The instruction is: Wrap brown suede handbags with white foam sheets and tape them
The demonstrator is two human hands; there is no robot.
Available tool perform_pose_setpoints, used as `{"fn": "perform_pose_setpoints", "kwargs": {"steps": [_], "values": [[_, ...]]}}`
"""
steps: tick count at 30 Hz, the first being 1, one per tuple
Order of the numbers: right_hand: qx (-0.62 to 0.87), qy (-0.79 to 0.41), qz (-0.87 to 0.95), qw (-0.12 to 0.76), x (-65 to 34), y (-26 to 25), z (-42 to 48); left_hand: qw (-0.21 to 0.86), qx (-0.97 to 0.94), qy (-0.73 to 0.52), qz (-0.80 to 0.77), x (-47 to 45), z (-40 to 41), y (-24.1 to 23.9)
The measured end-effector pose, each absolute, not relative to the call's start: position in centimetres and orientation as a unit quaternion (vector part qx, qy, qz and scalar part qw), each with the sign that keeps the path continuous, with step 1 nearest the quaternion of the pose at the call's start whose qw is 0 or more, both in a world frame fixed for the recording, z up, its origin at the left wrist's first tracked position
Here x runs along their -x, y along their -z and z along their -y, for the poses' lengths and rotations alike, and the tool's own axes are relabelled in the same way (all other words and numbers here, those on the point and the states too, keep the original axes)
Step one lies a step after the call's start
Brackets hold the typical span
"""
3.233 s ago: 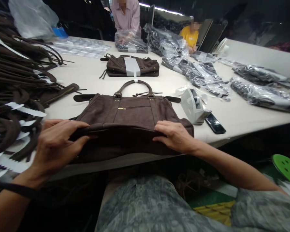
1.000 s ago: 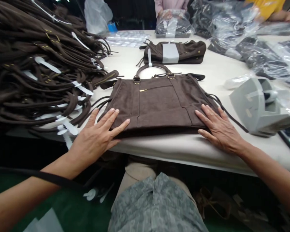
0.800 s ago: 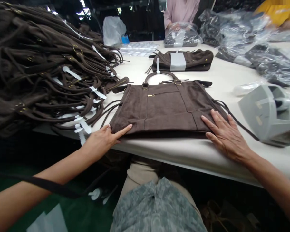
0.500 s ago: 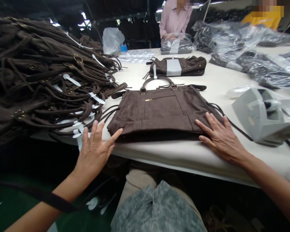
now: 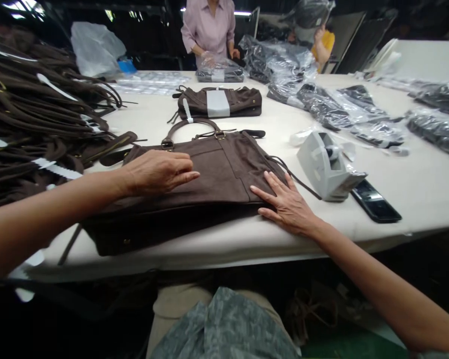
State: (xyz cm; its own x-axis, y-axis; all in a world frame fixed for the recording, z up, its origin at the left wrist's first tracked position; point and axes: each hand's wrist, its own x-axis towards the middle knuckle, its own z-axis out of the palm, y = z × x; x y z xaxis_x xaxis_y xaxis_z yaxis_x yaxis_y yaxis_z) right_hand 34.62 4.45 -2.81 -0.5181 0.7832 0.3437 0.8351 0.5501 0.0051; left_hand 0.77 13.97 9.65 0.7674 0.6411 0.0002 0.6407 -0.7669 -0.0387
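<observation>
left hand [image 5: 157, 172] moved onto bag [image 5: 224, 172] | right hand [image 5: 289, 208] flat at its near-right edge

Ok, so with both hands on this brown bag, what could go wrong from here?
The near edge of the brown bag sits at the table edge under the left hand and right hand; it might slide off. Its thin cord trails toward the tape dispenser and could snag it. The phone lies near the edge and might get knocked off.
</observation>
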Motion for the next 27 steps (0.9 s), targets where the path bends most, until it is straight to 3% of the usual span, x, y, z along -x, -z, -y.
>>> {"fn": "perform_pose_setpoints", "kwargs": {"steps": [4, 9, 17, 23, 27], "values": [[0.465, 0.077, 0.868, 0.153, -34.7, 2.7, -4.4, -0.091, 0.954, 0.111, 0.264, -3.3, -14.2, -5.1], [0.460, 0.045, 0.874, 0.152, -35.0, 2.5, -4.6, -0.077, 0.969, 0.048, 0.230, -3.2, -11.7, 0.0], [0.567, 0.053, 0.798, 0.200, -32.7, 1.1, -4.6, -0.033, 0.985, 0.045, 0.164, -3.5, -11.4, 0.5], [0.565, 0.088, 0.811, 0.124, -28.8, -5.3, -6.0, -0.011, 0.990, 0.055, 0.128, -3.6, -11.4, 0.2], [0.504, 0.062, 0.857, 0.089, -27.4, -4.5, -8.4, 0.038, 0.990, 0.094, 0.100, -3.5, -11.4, 0.4]]}}
